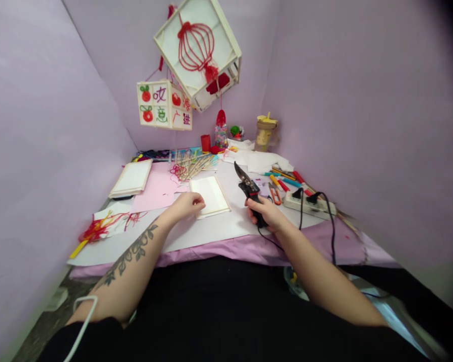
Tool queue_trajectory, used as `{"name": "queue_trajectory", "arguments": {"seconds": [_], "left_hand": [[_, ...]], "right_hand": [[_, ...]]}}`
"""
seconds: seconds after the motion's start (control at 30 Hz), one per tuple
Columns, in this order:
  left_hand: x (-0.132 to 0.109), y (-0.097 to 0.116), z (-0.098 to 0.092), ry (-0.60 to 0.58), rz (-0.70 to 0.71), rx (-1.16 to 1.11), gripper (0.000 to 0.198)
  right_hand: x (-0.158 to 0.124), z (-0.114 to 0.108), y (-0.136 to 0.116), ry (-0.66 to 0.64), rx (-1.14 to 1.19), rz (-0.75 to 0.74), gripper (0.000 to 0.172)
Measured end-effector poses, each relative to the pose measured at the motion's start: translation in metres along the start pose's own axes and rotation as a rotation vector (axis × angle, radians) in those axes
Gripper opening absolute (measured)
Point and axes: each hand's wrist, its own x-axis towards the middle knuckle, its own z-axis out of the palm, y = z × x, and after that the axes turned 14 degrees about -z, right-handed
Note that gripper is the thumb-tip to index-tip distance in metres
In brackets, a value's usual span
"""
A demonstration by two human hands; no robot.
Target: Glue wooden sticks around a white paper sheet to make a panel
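right hand clamped on pruners; left hand, grip unclear, at left edge of white panel.

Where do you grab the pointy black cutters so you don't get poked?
Best, I'd say, by the black handle end of the cutters, coming from the near side, as the right hand does: the pointed blade faces away, leaving the handle nearest.

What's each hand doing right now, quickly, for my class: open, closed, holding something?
Left hand: fingers curled at the left edge of the white framed panel; whether gripping anything cannot be told.
Right hand: closed around black-handled pruning shears.
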Motion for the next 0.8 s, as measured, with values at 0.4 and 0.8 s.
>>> {"name": "queue_trajectory", "arguments": {"seconds": [0.4, 0.8], "left_hand": [[-0.01, -0.008, 0.023, 0.001, 0.055, 0.04, 0.012], [-0.013, -0.002, 0.028, 0.043, 0.022, 0.035, 0.013]], "right_hand": [[0.0, -0.001, 0.0, 0.004, -0.039, 0.003, 0.038], [0.0, 0.0, -0.002, 0.001, -0.026, 0.009, 0.039]]}}
